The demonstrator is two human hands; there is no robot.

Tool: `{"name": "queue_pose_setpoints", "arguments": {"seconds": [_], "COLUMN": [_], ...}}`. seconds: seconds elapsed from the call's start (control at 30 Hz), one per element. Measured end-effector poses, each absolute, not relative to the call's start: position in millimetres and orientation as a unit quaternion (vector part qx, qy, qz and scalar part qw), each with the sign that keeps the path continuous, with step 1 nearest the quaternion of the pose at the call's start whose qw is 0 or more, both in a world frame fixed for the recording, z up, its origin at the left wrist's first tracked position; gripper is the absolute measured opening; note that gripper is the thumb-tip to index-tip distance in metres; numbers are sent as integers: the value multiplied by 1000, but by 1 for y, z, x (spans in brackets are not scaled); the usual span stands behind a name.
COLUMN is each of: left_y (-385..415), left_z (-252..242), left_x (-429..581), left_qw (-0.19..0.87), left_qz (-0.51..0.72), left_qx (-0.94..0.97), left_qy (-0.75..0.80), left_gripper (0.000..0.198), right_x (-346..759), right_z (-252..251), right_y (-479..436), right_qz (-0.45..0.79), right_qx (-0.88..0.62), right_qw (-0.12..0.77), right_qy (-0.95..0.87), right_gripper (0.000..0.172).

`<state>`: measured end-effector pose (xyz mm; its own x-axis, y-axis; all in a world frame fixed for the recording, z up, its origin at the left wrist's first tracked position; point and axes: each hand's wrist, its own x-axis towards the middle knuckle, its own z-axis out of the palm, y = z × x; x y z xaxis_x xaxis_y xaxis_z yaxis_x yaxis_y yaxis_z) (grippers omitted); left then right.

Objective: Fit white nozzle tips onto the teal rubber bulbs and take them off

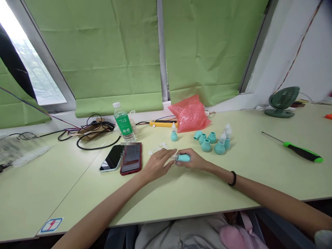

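My right hand (193,161) is wrapped round a teal rubber bulb (183,158) lying on its side on the pale table (181,193). My left hand (158,164) pinches the clear tip at the bulb's left end. Small white and clear tips (157,148) lie scattered just behind my left hand. A group of teal bulbs (211,141), some with clear tips fitted, stands behind my right hand. One fitted bulb (174,134) stands apart to their left.
Two phones (121,159) lie left of my hands. Behind them are a water bottle (123,122), tangled cables (88,133), a yellow power strip (163,123) and pink bubble wrap (190,113). A green-handled screwdriver (298,149) and a green fan (282,102) are at right.
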<state>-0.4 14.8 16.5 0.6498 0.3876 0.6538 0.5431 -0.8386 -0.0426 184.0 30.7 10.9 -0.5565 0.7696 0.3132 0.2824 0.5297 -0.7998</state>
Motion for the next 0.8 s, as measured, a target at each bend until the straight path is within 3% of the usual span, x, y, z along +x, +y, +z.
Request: {"name": "queue_pose_setpoints", "arguments": {"seconds": [0.17, 0.37, 0.43, 0.5, 0.6, 0.67, 0.8], "left_y": [27, 31, 31, 31, 30, 29, 24], "left_z": [19, 8, 5, 3, 4, 7, 17], "left_x": [-12, -12, -10, -8, -6, -4, -1], "left_qw": [71, 66, 66, 67, 37, -33, -300], "left_qz": [-271, -163, -149, -151, -222, -325, -489], "left_qx": [-879, -885, -884, -880, -863, -830, -704], "left_qy": [-386, -430, -438, -446, -452, -452, -418], "left_gripper": [23, 26, 23, 18, 16, 20, 24], "right_x": [193, 201, 198, 193, 187, 185, 183], "right_z": [14, 18, 16, 13, 7, 5, 1], "right_y": [38, 40, 36, 31, 25, 23, 25], "right_qz": [430, 561, 475, 313, 128, 94, 50], "right_qx": [-343, -288, -299, -329, -343, -332, -351], "right_qw": [375, 183, 210, 297, 384, 390, 403], "right_qy": [-746, -754, -800, -840, -848, -853, -844], "right_gripper": [19, 21, 20, 15, 9, 8, 10]}}
